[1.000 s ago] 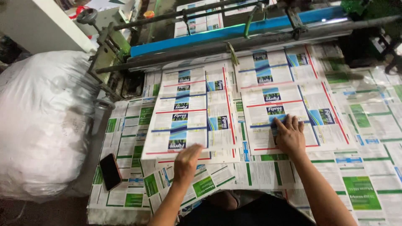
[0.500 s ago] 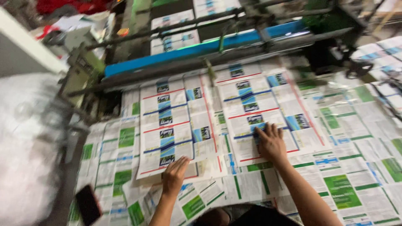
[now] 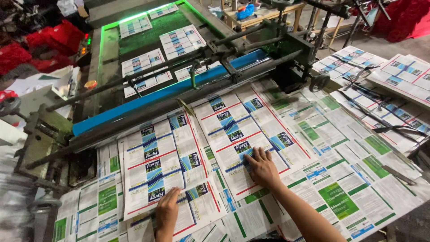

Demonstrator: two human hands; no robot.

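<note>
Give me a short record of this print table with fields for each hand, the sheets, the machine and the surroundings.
left hand: left hand flat on the left printed paper sheet with red lines and blue blocks
right hand: right hand flat on the right printed paper sheet of the same kind
table cover: green-and-white printed sheets
machine: long blue bar above a dark roller
beyond: green-lit bed carrying more sheets

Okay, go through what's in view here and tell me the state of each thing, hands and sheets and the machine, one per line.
Left hand: open, flat on the left printed sheet.
Right hand: open, fingers spread, flat on the right printed sheet.
Left printed sheet: flat on the table, top edge at the roller.
Right printed sheet: flat beside it.
Blue roller bar: spans the machine; motion unclear.
Green-lit conveyor: lit, carrying sheets.
</note>
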